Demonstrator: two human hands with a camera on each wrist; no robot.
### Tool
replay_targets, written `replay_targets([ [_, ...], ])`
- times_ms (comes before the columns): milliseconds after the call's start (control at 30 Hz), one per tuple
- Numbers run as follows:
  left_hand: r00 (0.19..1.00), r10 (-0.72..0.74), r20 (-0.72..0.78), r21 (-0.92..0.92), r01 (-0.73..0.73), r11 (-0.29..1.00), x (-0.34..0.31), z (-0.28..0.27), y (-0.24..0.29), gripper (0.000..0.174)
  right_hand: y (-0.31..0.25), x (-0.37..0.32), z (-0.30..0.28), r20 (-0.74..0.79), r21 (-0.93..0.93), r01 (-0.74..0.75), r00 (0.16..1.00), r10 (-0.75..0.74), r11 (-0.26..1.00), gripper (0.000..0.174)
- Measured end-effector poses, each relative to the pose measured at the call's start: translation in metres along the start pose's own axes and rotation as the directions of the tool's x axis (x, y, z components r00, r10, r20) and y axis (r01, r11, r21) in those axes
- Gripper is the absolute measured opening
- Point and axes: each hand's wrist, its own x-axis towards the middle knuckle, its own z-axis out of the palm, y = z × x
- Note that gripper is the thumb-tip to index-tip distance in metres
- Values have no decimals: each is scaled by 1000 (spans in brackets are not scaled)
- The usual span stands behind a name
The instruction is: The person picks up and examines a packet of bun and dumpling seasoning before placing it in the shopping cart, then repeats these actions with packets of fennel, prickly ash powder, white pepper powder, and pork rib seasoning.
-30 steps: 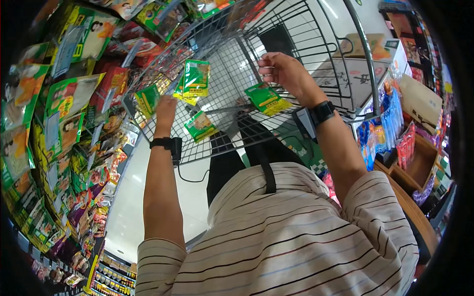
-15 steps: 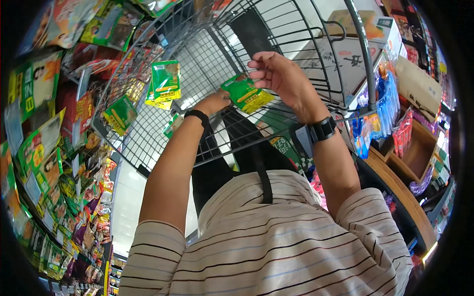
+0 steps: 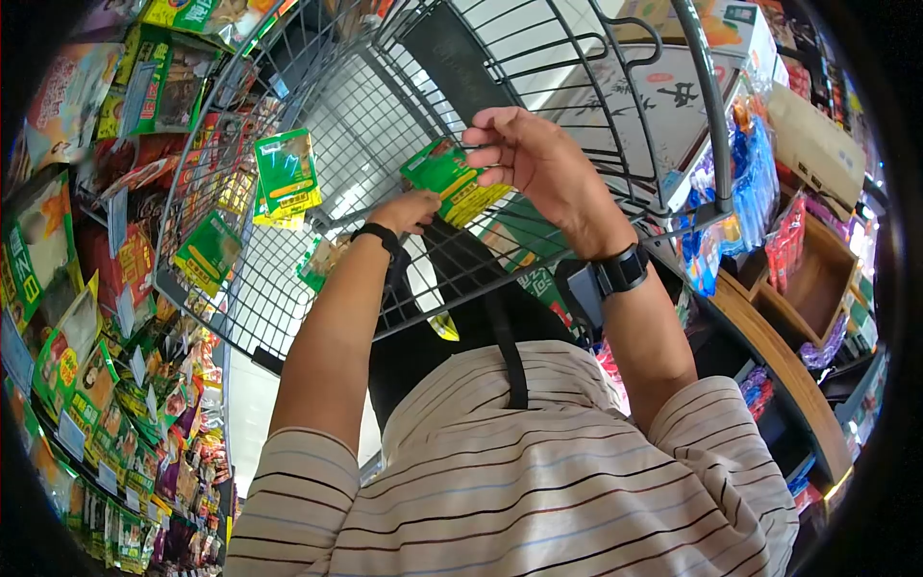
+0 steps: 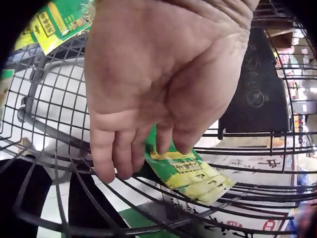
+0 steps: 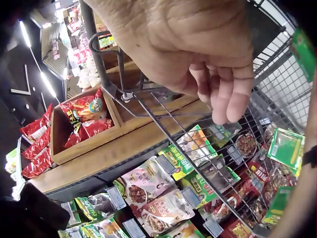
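Observation:
In the head view my left hand (image 3: pixel 409 210) is inside the wire shopping cart (image 3: pixel 380 120), right beside green-and-yellow food packets (image 3: pixel 478 200). The left wrist view shows its fingers pointing down, thumb and index fingertips overlapping the packets' upper edge; several yellow bottom edges (image 4: pixel 210 186) fan out there. My right hand (image 3: pixel 543 173) hangs above the cart's right side, fingers loosely bent and nothing in them. Further left in the cart are an upright pair of similar packets (image 3: pixel 286 171), another packet (image 3: pixel 210 252) at the left side and a smaller-looking one (image 3: pixel 315 263) partly behind my left forearm.
Shelves of hanging food bags (image 3: pixel 72 288) run along the left. To the right stand white cartons (image 3: pixel 663 106), blue packages (image 3: pixel 750 192) and a wooden display bin (image 3: pixel 817 274). A dark panel (image 3: pixel 457 62) is fixed inside the cart.
My left hand has swung right, from the left packets to those on the right. The cart and its packets have shifted left in the head view; the right hand has barely moved.

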Motion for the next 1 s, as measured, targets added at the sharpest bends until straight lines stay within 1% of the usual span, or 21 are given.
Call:
replay_targets([
  [100, 998, 26, -54, -100, -32, 995, -5, 2, -4, 53, 2, 2, -2, 4, 6, -4, 1000, 4, 1000, 31],
  [200, 998, 0, -69, -30, -2, 1000, -4, 2, 0, 53, 3, 2, -2, 1, 0, -10, 1000, 10, 1000, 31],
  [300, 995, 11, -100, -13, -13, 1000, -7, 2, 2, 39, 4, 2, 0, 3, -7, -20, 1000, 20, 1000, 30],
  [400, 981, 99, -168, 0, -101, 995, -11, 5, 9, 26, 6, 1, 1, 9, -11, -22, 1000, 23, 1000, 30],
  [433, 957, 204, -206, 210, -160, 964, -11, 5, 12, 24, 6, 0, 2, 10, -10, -21, 1000, 21, 1000, 30],
  [467, 924, 312, -221, 414, -201, 888, -10, 4, 17, 22, 7, 0, 3, 11, -9, -18, 1000, 18, 1000, 30],
  [500, 883, 418, -212, 601, -219, 768, -9, 4, 20, 20, 8, 0, 3, 15, -3, -20, 1000, 20, 1000, 30],
  [533, 810, 517, -278, 636, -248, 731, -9, 9, 21, 20, 9, -2, 3, 19, 1, -21, 1000, 21, 1000, 29],
  [600, 610, 695, -381, 710, -288, 642, -7, 17, 20, 20, 6, -4, 5, 18, -4, -17, 1000, 17, 1000, 29],
  [633, 637, 646, -421, 651, -284, 704, 0, 14, 22, 17, 5, -6, 7, 14, -12, -17, 1000, 17, 1000, 29],
  [667, 625, 646, -438, 682, -236, 692, 3, 12, 21, 16, 5, -8, 9, 12, -21, -19, 1000, 19, 1000, 29],
  [733, 597, 646, -476, 736, -132, 664, -18, 14, 42, 16, 3, -12, 13, -20, -37, -15, 1000, 14, 999, 26],
  [800, 312, 852, -421, 823, -264, 503, -45, 13, 52, 15, 2, -16, 16, -50, -50, -9, 999, 6, 999, 22],
  [833, 154, 916, -371, 865, -303, 401, -59, 12, 56, 15, 1, -18, 19, -74, -75, -21, 997, 15, 997, 22],
  [867, 262, 832, -488, 733, -394, 554, -75, 9, 60, 16, 1, -20, 21, -89, -123, -4, 996, -7, 992, 22],
  [900, 378, 729, -571, 569, -457, 683, -93, 3, 66, 18, 3, -22, 22, -103, -170, 17, 994, -35, 985, 23],
  [933, 495, 612, -617, 381, -492, 783, -115, -1, 74, 20, 4, -23, 25, -117, -219, 40, 991, -67, 975, 24],
  [967, 452, 640, -621, 367, -555, 747, -149, 1, 79, 21, 5, -25, 29, -99, -249, 90, 988, -118, 964, 23],
  [1000, 414, 652, -635, 368, -579, 727, -171, -4, 77, 19, 10, -25, 30, -74, -329, 152, 980, -185, 932, 25],
])
